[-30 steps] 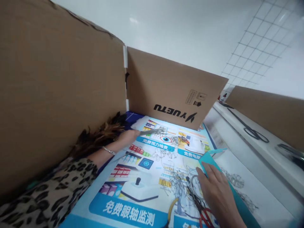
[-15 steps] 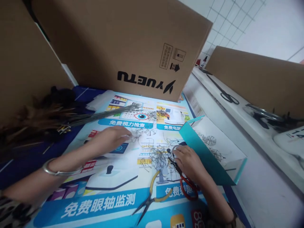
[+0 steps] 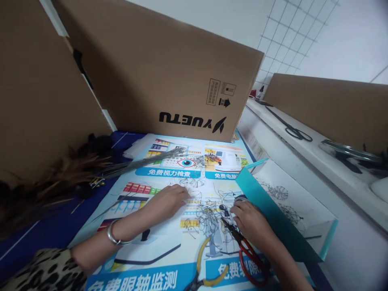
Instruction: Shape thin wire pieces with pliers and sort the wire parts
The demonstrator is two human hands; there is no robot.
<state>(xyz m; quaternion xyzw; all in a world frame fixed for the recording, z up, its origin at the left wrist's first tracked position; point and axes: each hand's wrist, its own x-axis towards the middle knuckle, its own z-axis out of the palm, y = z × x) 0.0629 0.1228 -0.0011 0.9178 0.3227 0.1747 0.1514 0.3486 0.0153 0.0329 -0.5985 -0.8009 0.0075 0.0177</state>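
Note:
My left hand [image 3: 172, 202] is closed at the fingertips on a thin, pale wire piece [image 3: 195, 194], faint and partly hidden by the fingers. Beside it on the printed sheet lies a tangle of fine wire bits [image 3: 208, 212]. My right hand [image 3: 250, 218] has its fingers curled against a grey ring-shaped thing [image 3: 241, 199], mostly covered by the hand. Small dark pieces [image 3: 224, 211] lie by its fingertips. Red-handled scissors [image 3: 247, 252] rest under the right wrist, with yellow-handled pliers [image 3: 201, 273] to their left.
A teal-edged open box [image 3: 269, 210] holding wire shapes stands at the right. Cardboard [image 3: 169, 76] rises behind the sheet. A bundle of thin stems [image 3: 145, 161] and brown dried-looking material [image 3: 63, 165] lie at the left. More scissors [image 3: 295, 131] sit on the white ledge.
My left hand has moved rightward, nearer the wire tangle, with the thin wire at its fingertips. My right hand stays at the grey ring. The whole view has shifted, so things sit lower.

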